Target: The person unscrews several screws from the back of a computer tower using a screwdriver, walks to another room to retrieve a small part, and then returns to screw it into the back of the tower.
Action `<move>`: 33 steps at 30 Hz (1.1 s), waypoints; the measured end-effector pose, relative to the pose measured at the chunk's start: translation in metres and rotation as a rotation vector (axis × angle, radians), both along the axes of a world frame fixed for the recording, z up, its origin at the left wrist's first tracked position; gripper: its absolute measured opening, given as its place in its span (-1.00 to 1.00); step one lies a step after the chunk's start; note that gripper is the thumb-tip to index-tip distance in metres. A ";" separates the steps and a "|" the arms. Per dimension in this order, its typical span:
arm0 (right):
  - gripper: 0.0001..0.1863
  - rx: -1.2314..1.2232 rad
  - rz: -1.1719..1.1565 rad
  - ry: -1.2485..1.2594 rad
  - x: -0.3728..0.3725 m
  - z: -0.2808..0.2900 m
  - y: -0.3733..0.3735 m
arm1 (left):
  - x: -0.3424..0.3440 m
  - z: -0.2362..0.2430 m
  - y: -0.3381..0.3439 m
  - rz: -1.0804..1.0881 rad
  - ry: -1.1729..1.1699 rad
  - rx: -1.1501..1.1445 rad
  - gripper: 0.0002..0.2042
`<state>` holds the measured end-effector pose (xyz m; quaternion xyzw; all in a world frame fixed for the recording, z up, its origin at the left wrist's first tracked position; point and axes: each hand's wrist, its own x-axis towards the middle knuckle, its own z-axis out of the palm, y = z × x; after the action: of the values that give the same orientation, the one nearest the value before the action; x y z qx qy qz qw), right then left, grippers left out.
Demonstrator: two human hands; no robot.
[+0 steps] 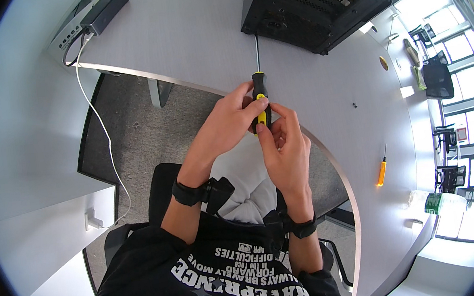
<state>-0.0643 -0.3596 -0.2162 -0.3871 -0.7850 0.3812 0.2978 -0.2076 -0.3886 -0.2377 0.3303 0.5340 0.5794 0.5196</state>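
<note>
Both hands are closed around the black-and-yellow handle of a screwdriver (259,85). My left hand (233,115) grips the handle from the left, its thumb lying on the yellow patch. Lower down, my right hand (286,148) pinches the rear end of the handle between thumb and fingers. The metal shaft points away from me, and its tip meets the lower edge of a black computer case (315,10) at the far side of the desk. What the tip touches there is too small to make out.
The pale desk (196,31) curves around me. To the right lie small dark screws (354,105), an orange-handled screwdriver (382,172) and a clear bottle (439,202) with a green label. A power strip (72,35) with a black adapter (107,11) and white cable (97,108) is at left.
</note>
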 end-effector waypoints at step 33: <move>-0.67 -0.074 -0.012 0.087 0.005 -0.011 0.004 | 0.011 0.012 0.002 0.079 0.271 -0.022 -0.65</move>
<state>-0.0591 -0.3559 -0.2271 -0.3857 -0.7543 0.4248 0.3191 -0.1964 -0.3871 -0.2253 0.3783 0.6183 0.5437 0.4231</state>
